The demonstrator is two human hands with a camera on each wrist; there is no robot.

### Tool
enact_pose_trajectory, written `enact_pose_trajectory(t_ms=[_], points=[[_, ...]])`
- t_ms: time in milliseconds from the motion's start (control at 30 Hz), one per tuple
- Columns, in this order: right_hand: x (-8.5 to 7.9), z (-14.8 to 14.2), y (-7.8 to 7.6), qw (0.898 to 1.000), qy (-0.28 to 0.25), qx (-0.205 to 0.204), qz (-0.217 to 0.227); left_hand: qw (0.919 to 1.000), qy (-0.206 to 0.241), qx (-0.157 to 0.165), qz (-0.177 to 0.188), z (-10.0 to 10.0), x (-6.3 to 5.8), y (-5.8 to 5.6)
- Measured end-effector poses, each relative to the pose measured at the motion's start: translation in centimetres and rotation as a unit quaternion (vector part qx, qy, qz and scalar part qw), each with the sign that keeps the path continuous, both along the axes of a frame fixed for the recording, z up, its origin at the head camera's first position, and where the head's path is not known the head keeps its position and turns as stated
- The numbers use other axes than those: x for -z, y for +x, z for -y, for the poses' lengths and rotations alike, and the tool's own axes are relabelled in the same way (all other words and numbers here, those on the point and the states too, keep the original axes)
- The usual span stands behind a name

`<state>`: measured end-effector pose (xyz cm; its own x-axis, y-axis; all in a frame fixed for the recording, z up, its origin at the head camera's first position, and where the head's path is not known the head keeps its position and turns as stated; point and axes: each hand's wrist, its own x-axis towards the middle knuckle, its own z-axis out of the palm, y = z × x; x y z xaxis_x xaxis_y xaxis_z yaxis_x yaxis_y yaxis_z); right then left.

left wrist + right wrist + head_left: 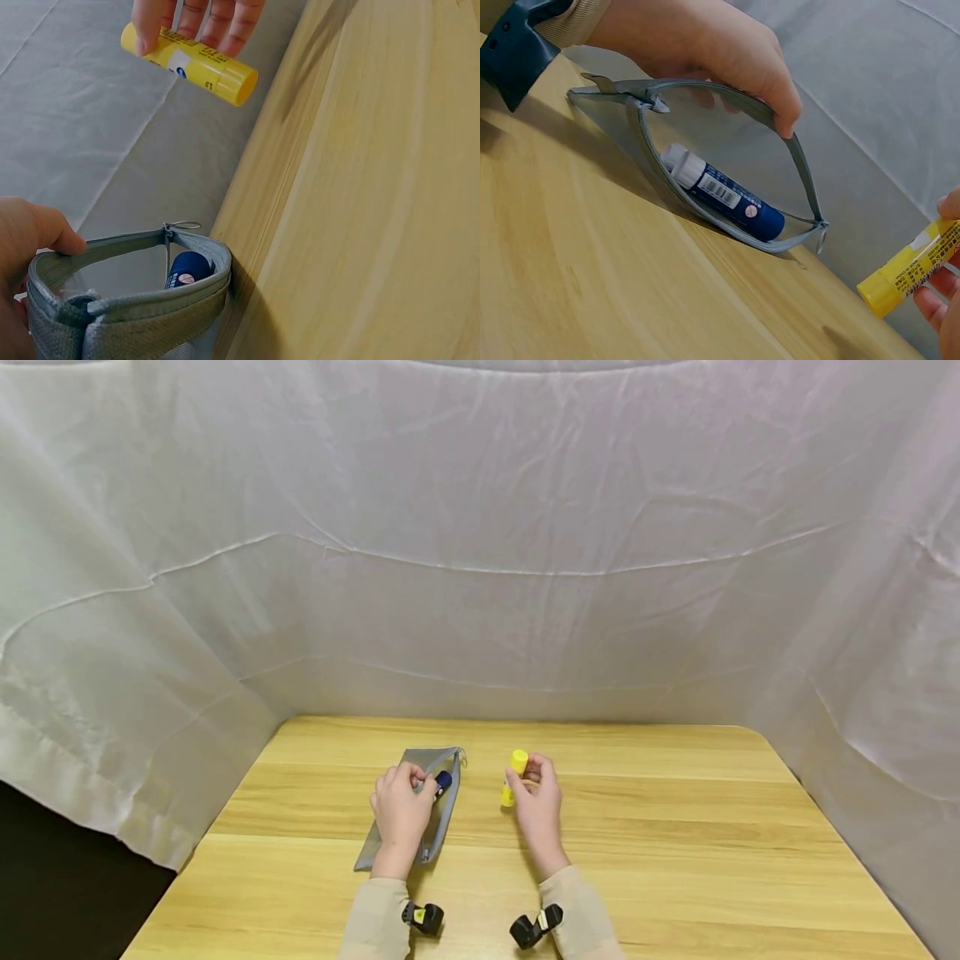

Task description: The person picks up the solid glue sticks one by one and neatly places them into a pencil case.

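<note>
A grey zippered pouch [442, 827] lies on the table with its mouth spread wide. My left hand [401, 802] pinches one edge of that mouth between thumb and fingers. Inside the pouch rests a dark blue glue stick [739, 202] with a white end, its barcode label showing in the right wrist view. To the right of the pouch, my right hand [538, 797] holds a yellow glue stick [514, 777] between thumb and fingers, tilted a little above the table. In the left wrist view the yellow stick [191, 64] hangs beyond the pouch opening [157, 304].
The light wood table [675, 843] runs out to both sides. Grey cloth [525, 610] hangs behind and beside it. Each forearm carries a black wrist camera, one on the left sleeve [423, 918] and one on the right [534, 928].
</note>
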<state>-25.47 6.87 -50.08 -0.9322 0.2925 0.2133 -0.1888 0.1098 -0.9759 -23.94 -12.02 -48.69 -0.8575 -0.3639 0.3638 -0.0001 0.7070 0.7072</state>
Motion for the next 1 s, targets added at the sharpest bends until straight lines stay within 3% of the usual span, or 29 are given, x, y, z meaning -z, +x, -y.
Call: enact_pose_trajectory(t_ms=[1000], points=[[-0.3,1.4,0.8,1.000,0.004,-0.021,0.006,1.0000,-0.004,0.002,-0.002,-0.1,-0.1,0.0]])
